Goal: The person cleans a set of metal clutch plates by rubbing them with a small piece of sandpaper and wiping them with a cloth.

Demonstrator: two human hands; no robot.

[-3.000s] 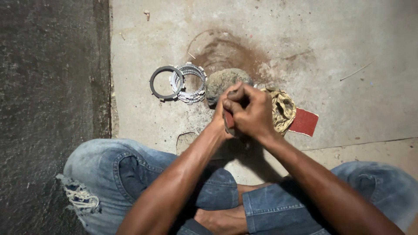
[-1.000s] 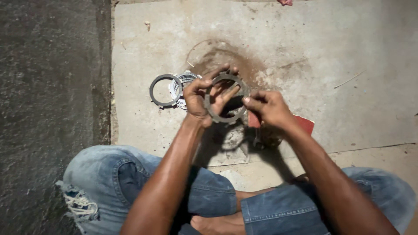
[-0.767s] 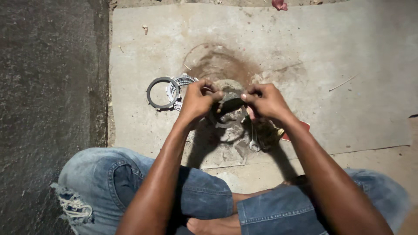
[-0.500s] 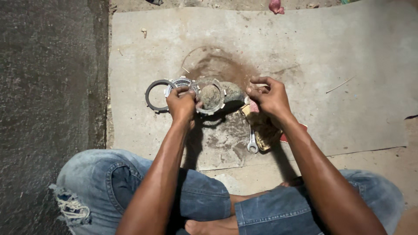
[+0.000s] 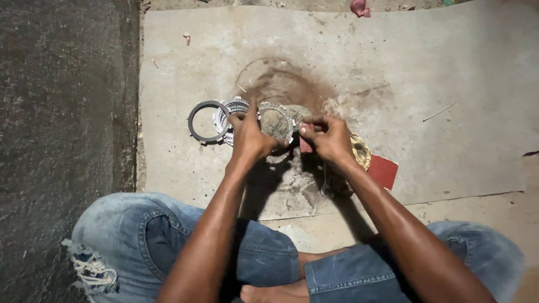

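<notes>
Steel-grey toothed clutch ring now down low over the concrete slab, no longer raised between both hands as a second ago. Held by the left hand alone, fingers and thumb closed on its near left rim, index finger stretched along the edge. Sits just beside the stack of similar toothed rings, and may touch it; beyond that, flat on the slab, a dark smooth ring.

Right hand off the ring since then, drawn back to its right edge, fingers curled tight and pinched on a small reddish scrap, probably abrasive paper like the red sheet lying behind the wrist. Yellowish rag bunched between hand and sheet.

Reads as a handover: ring steadied one-handed, other hand freed for the scrap, close enough to meet the rim.

No long axis to speak of, being round. Lies nearly level, broad face up toward the camera, far edge perhaps tipped a little higher; open centre shows the rust-brown stain and grey ground beneath. Teeth point outward all around the rim.
</notes>
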